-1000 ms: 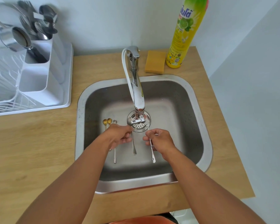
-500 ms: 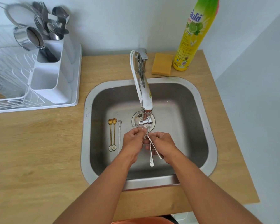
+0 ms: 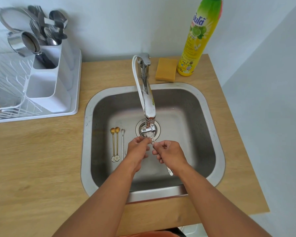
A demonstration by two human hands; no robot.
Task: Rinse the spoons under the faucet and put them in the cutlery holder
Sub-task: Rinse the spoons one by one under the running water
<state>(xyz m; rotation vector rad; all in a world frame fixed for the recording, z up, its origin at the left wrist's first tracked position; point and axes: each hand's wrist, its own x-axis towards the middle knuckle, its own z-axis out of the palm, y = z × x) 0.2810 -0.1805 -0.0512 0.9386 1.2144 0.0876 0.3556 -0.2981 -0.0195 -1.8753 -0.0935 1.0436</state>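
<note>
Both hands meet under the spout of the chrome faucet (image 3: 148,106) in the steel sink (image 3: 210,120). My right hand (image 3: 171,153) grips a silver spoon (image 3: 169,171) by its handle; the handle end sticks out below the hand. My left hand (image 3: 138,147) pinches the bowl end of that spoon right under the spout. Two gold spoons (image 3: 115,142) with flower ends and a thin silver spoon (image 3: 122,142) lie on the sink floor to the left. The white cutlery holder (image 3: 48,79) stands at the back left, with cutlery in its rear compartment.
A white dish rack (image 3: 9,100) with a tray sits left of the sink on the wooden counter (image 3: 32,168). A yellow sponge (image 3: 166,69) and a tall yellow dish-soap bottle (image 3: 196,40) stand behind the sink. A metal strainer (image 3: 24,43) lies on the holder.
Both hands rose from the sink floor, lifting the silver spoons up under the spout. The left hand moved right and now pinches the bowl end. The camera view shifted slightly left.
</note>
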